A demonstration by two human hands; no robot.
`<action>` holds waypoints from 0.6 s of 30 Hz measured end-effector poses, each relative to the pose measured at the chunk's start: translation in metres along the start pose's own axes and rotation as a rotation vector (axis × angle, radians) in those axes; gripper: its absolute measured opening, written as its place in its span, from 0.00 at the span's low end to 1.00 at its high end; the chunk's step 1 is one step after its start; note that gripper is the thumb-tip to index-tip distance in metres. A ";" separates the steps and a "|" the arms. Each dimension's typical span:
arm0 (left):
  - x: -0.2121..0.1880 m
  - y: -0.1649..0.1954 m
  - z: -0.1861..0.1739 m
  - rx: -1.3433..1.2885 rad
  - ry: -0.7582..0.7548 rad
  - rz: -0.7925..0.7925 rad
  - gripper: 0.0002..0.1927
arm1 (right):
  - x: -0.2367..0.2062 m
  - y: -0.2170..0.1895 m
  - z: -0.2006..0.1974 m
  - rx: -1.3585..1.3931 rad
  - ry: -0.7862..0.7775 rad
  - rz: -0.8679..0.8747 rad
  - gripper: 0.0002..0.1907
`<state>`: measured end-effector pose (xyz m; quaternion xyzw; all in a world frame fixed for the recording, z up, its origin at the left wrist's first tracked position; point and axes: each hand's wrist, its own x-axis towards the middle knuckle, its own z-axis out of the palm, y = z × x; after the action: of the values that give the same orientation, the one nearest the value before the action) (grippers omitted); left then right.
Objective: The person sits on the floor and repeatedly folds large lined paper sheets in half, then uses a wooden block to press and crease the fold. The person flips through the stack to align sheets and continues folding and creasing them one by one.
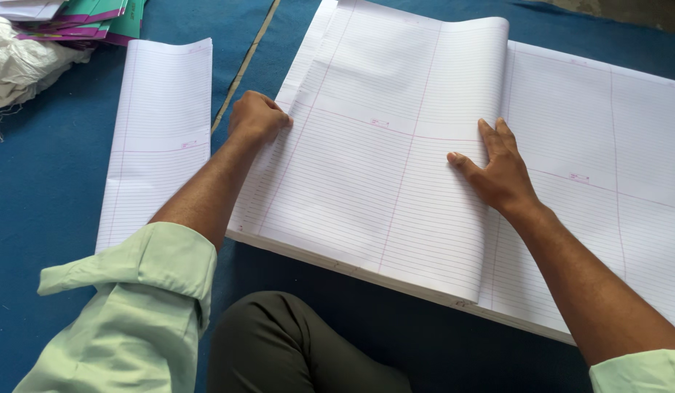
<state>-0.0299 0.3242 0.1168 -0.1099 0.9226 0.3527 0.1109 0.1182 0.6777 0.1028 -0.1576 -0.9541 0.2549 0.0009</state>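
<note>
Knee (279,342) sits at six o'clock; left hand (256,118) clenches the ruled sheets' (366,182) ten-o'clock edge, right hand (498,169) presses flat, released, at three o'clock.

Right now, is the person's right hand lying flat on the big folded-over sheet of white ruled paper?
Yes, the right hand lies open, palm down, on the folded-over ruled sheet.

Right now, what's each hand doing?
Left hand: closed in a loose fist, pressing the left edge of the folded ruled sheet.
Right hand: open, flat on the same sheet's fold.
</note>
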 end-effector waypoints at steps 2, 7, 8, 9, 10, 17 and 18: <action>0.004 -0.005 -0.002 -0.010 0.027 0.034 0.10 | 0.002 -0.002 0.003 -0.007 0.006 -0.027 0.47; 0.013 -0.016 -0.004 -0.050 0.038 -0.008 0.09 | 0.003 -0.005 0.012 -0.008 0.016 -0.060 0.46; 0.015 -0.017 -0.004 -0.049 0.042 -0.010 0.09 | 0.004 -0.006 0.013 -0.013 0.020 -0.065 0.46; 0.016 -0.018 -0.004 -0.048 0.044 -0.013 0.09 | 0.005 -0.006 0.014 -0.017 0.023 -0.068 0.46; 0.018 -0.018 -0.005 -0.043 0.048 -0.008 0.09 | 0.005 -0.006 0.014 -0.014 0.021 -0.067 0.46; 0.025 -0.022 -0.004 -0.100 0.059 -0.006 0.06 | 0.009 -0.004 0.014 -0.014 0.013 -0.071 0.46; 0.026 -0.024 -0.004 -0.111 0.063 0.000 0.06 | 0.008 -0.005 0.015 -0.012 0.012 -0.068 0.46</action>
<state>-0.0488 0.3007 0.0970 -0.1270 0.9046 0.3997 0.0757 0.1077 0.6690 0.0911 -0.1265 -0.9603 0.2482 0.0142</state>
